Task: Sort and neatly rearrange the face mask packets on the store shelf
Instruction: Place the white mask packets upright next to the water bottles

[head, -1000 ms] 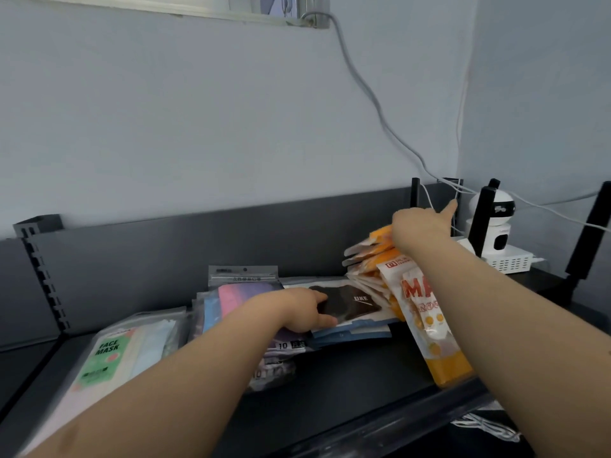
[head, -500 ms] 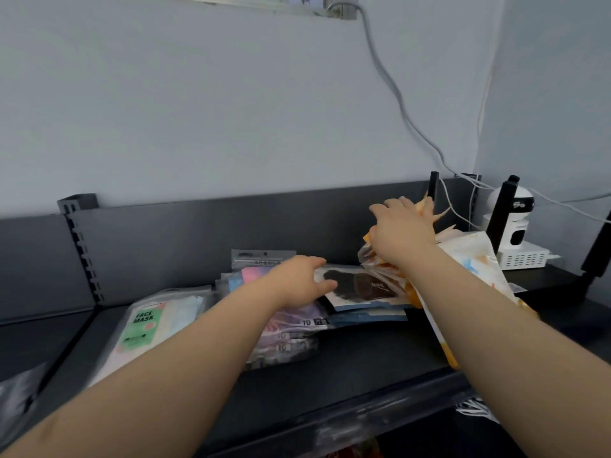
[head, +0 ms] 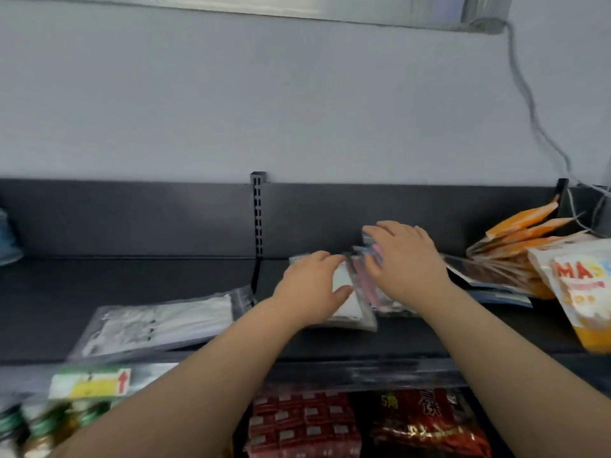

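Both hands meet over a small pile of mask packets at the middle of the dark shelf (head: 165, 279). My left hand (head: 310, 285) lies on a clear packet with white masks (head: 350, 309), thumb along its side. My right hand (head: 406, 259) covers a pink and blue packet stack (head: 370, 285) and its fingers curl over the stack's far edge. A long clear packet of white masks (head: 158, 322) lies flat to the left. Orange packets (head: 522, 233) fan out at the right, with a white and orange "MASK" pouch (head: 585, 292) in front of them.
A black upright with slots (head: 258, 216) splits the shelf's back panel. Grey cables (head: 529, 104) run down the wall at the right. Below the shelf's front rail sit red snack packs (head: 307, 424), a dark red bag (head: 426, 421) and a price label (head: 89, 381). A blue thing (head: 6, 239) shows at the far left.
My view has swung left and down. My right hand left the orange packets and came over to the pink and blue stack. My left hand shifted onto the white packet beside it.
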